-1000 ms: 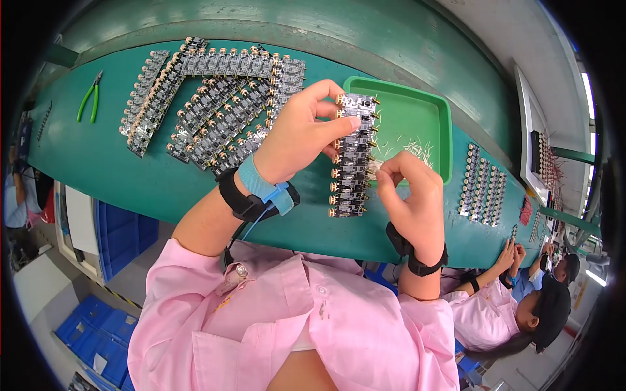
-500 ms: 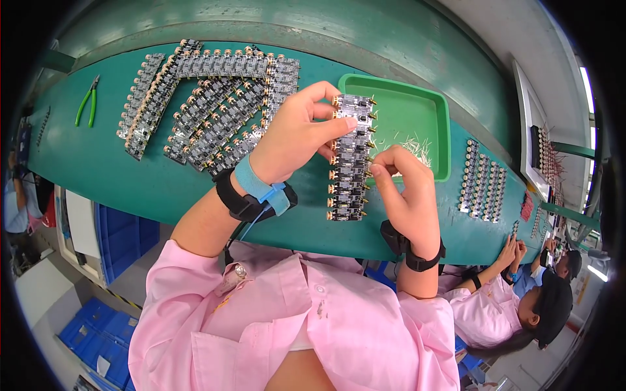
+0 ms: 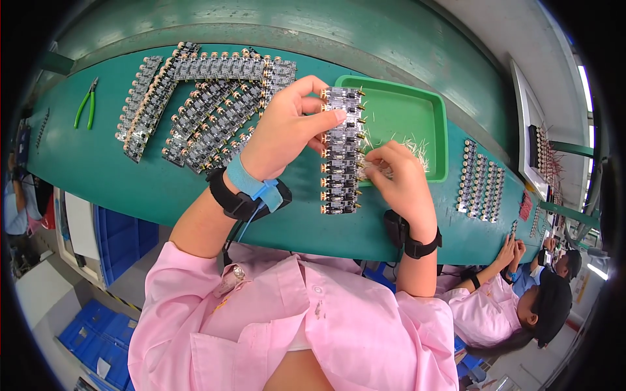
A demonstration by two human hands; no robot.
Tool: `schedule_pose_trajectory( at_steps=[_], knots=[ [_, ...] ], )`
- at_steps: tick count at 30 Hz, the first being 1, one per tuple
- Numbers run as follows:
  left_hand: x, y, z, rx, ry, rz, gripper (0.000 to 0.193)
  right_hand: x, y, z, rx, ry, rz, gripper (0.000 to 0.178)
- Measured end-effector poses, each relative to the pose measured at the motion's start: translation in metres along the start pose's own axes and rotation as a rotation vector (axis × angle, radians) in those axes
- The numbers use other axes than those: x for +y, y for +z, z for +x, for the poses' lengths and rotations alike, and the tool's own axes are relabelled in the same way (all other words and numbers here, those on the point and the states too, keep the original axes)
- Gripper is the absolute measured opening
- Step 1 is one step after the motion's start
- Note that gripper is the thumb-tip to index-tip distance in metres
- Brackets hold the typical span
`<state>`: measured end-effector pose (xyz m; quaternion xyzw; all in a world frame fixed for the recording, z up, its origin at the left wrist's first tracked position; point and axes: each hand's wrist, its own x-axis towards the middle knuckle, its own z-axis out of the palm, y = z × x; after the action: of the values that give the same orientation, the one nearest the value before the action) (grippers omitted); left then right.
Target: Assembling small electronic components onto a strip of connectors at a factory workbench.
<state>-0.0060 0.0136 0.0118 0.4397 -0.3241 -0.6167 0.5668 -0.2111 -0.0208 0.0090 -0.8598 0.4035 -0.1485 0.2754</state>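
My left hand (image 3: 285, 133) grips a long circuit board panel (image 3: 340, 153) near its upper end, thumb on the face and fingers behind. The panel hangs upright, with brass-coloured round parts down its left edge and small pins along its right. Close by that right edge is my right hand (image 3: 401, 179), thumb and forefinger brought together; whatever they pinch is too small to make out. Behind it, a green tray (image 3: 445, 140) holds a scatter of thin white sticks (image 3: 415, 151), partly covered by my hand and the panel.
Several circuit board panels (image 3: 218, 68) lie overlapping at the left. Green-handled pliers (image 3: 85, 107) rest beyond them on the green table (image 3: 293, 228). More panels (image 3: 481, 186) stand in rows at right, near a co-worker's hands (image 3: 508, 253). Blue crates (image 3: 98, 332) sit at lower left.
Both hands and the panel have shifted slightly left and up. My right hand's fingertips, near the panel's right-edge pins before, now sit a little apart from them.
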Motion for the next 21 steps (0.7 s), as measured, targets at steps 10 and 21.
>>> schedule_pose_trajectory(
  at_steps=[10,21],
  knots=[
    [-0.0004,-0.0030,0.0000,-0.032,0.009,0.031,0.016,-0.0040,0.0076,0.0039,0.008,-0.010,0.007,0.009],
    [-0.0014,-0.0023,-0.0001,-0.008,0.024,0.010,0.018,-0.0001,0.0073,0.0041,0.018,0.003,-0.026,0.003]
  ],
)
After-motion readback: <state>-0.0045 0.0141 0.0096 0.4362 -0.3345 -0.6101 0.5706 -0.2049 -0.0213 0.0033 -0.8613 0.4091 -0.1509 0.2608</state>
